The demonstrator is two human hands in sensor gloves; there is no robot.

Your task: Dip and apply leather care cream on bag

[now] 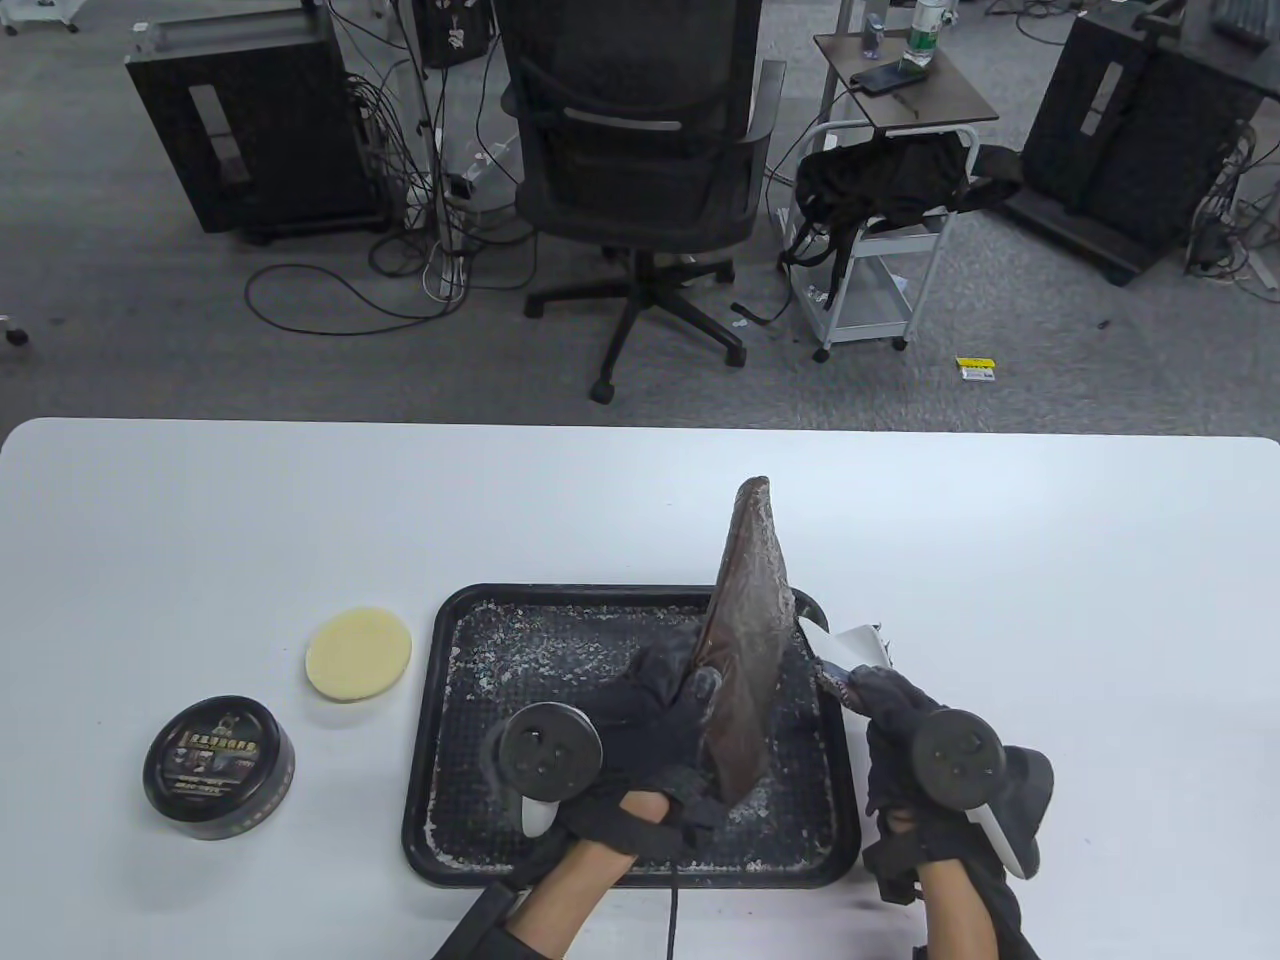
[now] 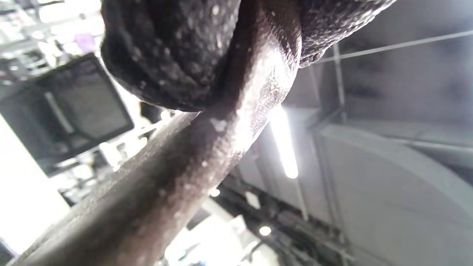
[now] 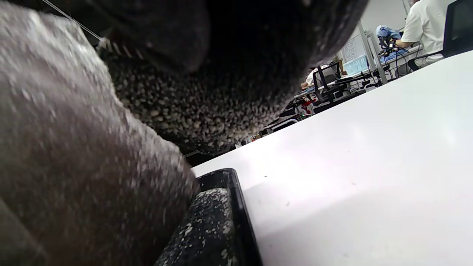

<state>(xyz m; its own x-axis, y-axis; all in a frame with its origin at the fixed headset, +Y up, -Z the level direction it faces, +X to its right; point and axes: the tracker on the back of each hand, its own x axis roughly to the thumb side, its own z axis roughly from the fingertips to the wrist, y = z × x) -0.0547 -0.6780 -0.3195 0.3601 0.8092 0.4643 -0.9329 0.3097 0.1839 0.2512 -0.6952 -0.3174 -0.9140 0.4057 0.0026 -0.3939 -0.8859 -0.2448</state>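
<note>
Sponge (image 1: pixel 358 655) beside tin (image 1: pixel 219 766) (lid on), left of tray (image 1: pixel 447 640).

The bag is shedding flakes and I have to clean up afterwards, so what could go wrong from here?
1. The bag is held on edge over the tray by both hands; its far end juts past the tray's rim, so flakes may land on the table.
2. The cream tin looks closed, and the yellow pad lies apart, so freeing the left hand could tip the bag.
</note>
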